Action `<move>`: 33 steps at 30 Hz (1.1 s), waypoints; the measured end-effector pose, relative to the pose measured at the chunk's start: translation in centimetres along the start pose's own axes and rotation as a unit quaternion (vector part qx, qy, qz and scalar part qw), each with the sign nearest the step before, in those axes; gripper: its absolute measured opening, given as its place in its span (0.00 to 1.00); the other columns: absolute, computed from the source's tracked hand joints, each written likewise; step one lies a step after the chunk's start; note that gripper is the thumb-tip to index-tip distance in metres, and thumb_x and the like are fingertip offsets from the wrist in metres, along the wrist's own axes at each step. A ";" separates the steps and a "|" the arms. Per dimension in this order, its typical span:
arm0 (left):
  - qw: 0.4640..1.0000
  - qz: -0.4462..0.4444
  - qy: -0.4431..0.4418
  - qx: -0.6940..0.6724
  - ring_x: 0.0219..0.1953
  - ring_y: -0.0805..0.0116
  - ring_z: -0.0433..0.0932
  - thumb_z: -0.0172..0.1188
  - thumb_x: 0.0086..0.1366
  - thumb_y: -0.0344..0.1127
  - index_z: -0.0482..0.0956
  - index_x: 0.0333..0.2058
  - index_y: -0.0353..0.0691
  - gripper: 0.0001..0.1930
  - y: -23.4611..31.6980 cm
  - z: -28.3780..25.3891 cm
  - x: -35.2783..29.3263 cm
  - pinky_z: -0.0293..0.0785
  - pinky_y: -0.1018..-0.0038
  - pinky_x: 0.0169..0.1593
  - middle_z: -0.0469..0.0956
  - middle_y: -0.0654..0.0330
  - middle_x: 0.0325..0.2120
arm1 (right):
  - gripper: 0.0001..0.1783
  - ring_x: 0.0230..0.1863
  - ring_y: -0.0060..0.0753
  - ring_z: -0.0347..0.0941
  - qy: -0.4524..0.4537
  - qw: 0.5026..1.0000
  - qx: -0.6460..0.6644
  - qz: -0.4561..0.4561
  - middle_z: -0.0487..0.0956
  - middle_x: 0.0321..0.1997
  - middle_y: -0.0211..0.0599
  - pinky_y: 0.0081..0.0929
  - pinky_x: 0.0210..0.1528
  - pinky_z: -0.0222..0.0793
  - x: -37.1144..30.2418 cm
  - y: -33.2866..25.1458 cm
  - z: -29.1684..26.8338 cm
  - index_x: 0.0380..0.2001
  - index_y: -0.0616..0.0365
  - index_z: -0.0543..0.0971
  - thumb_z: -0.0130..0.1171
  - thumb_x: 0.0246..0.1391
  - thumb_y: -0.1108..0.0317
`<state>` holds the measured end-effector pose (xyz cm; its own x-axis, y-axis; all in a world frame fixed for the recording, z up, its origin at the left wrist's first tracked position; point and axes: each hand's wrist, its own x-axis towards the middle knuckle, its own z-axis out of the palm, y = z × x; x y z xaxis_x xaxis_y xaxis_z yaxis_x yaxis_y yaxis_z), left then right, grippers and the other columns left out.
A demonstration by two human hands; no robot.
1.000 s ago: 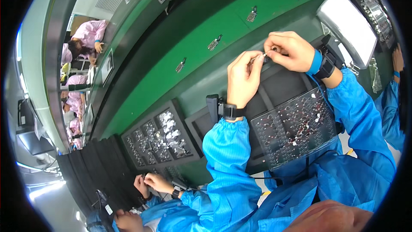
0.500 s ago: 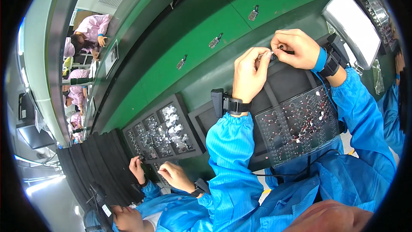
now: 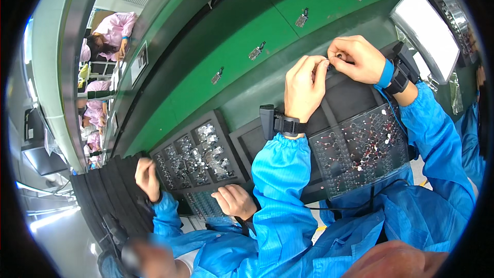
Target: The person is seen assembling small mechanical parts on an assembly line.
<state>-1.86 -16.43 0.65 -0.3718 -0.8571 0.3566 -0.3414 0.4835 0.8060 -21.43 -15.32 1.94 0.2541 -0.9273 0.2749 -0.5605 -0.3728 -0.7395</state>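
One broad green strip (image 3: pixel 200 90) is seen sweeping across the scene, bordered on the near side by a grey-green bench (image 3: pixel 242 104). Two blue sleeves (image 3: pixel 280 170) are extended over the bench from below. A black tray (image 3: pixel 355 95), divided into compartments, is set beneath the forearms, and a second compartment tray (image 3: pixel 227 135), filled with silvery pieces, is placed to its left. A clear tray (image 3: pixel 339 189), dotted with red, dark and white bits, is laid over the near part of the black tray. At upper right, a bright white panel (image 3: pixel 427 33) is tilted. At lower left, the bare hands of a co-worker (image 3: pixel 234 202) are held apart near the silvery pieces. At centre, the left hand (image 3: pixel 305 85) and right hand (image 3: pixel 360 59) are raised above the far edge of the black tray, thumbs and fingers pinched and tips brought together. Several metal parts (image 3: pixel 256 50) are spaced in a row along the strip. Between the joined fingertips a small piece (image 3: pixel 329 65) is gripped, its shape mostly hidden by the fingers.
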 end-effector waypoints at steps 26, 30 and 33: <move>0.994 -0.077 -0.023 -0.079 0.33 0.76 0.81 0.62 0.68 0.30 0.84 0.39 0.32 0.07 -1.0 -0.1 0.2 0.76 0.78 0.39 0.85 0.59 0.30 | 0.08 0.24 0.35 0.73 -0.015 0.998 0.059 0.008 0.76 0.24 0.39 0.31 0.28 0.69 0.1 0.4 -0.2 0.30 0.63 0.77 0.59 0.52 0.68; 0.993 -0.085 -0.035 -0.071 0.33 0.76 0.81 0.62 0.69 0.30 0.84 0.38 0.32 0.06 -1.0 -0.2 0.2 0.76 0.77 0.39 0.85 0.59 0.30 | 0.08 0.24 0.35 0.73 -0.021 0.999 0.045 0.004 0.76 0.24 0.40 0.31 0.28 0.69 0.2 0.7 -0.1 0.29 0.63 0.76 0.59 0.52 0.68; 0.992 -0.094 -0.042 -0.070 0.33 0.76 0.82 0.62 0.69 0.30 0.84 0.38 0.32 0.07 -1.1 -0.1 0.0 0.77 0.77 0.39 0.85 0.59 0.30 | 0.08 0.23 0.37 0.72 -0.010 0.998 0.057 0.000 0.75 0.24 0.40 0.32 0.27 0.69 -0.1 0.7 0.1 0.29 0.63 0.76 0.60 0.51 0.68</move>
<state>-1.41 -16.95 -0.26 -0.3850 -0.9092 0.1587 -0.2894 0.2822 0.9147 -21.81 -15.51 1.33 0.2701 -0.9261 0.2632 -0.4675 -0.3652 -0.8050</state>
